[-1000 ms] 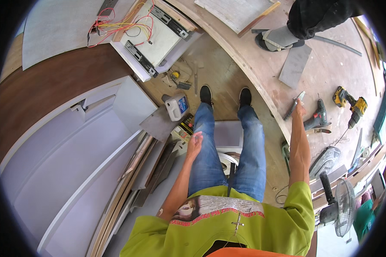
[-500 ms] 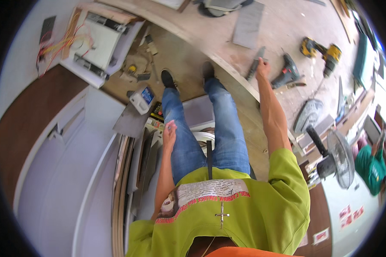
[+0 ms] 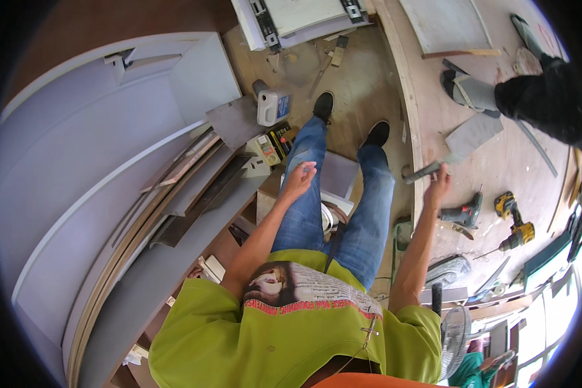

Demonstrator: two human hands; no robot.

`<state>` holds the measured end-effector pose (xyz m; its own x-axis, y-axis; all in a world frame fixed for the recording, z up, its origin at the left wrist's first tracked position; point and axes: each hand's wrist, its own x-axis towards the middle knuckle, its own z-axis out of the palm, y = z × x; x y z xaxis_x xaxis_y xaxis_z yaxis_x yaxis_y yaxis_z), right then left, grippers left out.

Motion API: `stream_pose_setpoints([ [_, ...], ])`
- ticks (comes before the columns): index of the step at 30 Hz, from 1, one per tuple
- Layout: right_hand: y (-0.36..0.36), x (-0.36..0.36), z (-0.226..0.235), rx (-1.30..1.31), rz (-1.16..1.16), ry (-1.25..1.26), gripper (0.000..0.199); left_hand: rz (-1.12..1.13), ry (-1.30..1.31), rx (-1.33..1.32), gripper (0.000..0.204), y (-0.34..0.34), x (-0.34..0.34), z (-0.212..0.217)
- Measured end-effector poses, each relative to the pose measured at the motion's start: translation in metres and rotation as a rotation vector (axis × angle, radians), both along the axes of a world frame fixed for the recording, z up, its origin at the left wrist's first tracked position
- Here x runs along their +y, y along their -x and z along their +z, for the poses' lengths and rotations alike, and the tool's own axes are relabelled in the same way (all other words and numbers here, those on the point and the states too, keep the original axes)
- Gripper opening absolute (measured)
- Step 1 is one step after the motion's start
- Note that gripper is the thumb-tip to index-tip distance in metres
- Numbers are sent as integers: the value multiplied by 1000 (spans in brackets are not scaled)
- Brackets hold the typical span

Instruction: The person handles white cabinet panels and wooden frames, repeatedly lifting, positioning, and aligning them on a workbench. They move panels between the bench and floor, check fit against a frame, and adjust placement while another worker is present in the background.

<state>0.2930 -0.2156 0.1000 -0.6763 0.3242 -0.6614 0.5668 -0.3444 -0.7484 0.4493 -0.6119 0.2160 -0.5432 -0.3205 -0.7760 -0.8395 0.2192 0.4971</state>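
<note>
My right hand (image 3: 438,184) is closed on a grey knife-like tool (image 3: 421,172) with a darker handle end. I hold it by the edge of a pale wooden platform (image 3: 427,110), and part of it is blurred. Beyond its far end lies a grey flat sheet (image 3: 475,136). Nearer me, beside that hand, rests a dark drill (image 3: 462,212) with a red detail. My left hand (image 3: 297,181) hovers over my left thigh, fingers loosely bent with a gap to the thumb. Nothing shows in it.
At the right lie a yellow-black drill (image 3: 516,221) and a sander-like grey tool (image 3: 447,268). Another person's sandalled foot (image 3: 472,90) stands on the platform. A white jug (image 3: 273,107), stacked boards (image 3: 168,207) and a fan (image 3: 456,339) are around me.
My view has turned, so the platform sits further right. The grey tool has shifted to the platform's edge with my right hand. Another person's dark-trousered leg now shows.
</note>
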Motion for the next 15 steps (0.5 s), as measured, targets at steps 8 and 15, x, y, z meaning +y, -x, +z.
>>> stream_pose_setpoints([
  [8, 29, -247, -48, -287, 609, 183, 24, 243, -44, 87, 36, -29, -28, -17],
  [15, 68, -430, -156, -302, 1017, -20, 29, 568, -49, 133, 33, -44, -80, -31],
])
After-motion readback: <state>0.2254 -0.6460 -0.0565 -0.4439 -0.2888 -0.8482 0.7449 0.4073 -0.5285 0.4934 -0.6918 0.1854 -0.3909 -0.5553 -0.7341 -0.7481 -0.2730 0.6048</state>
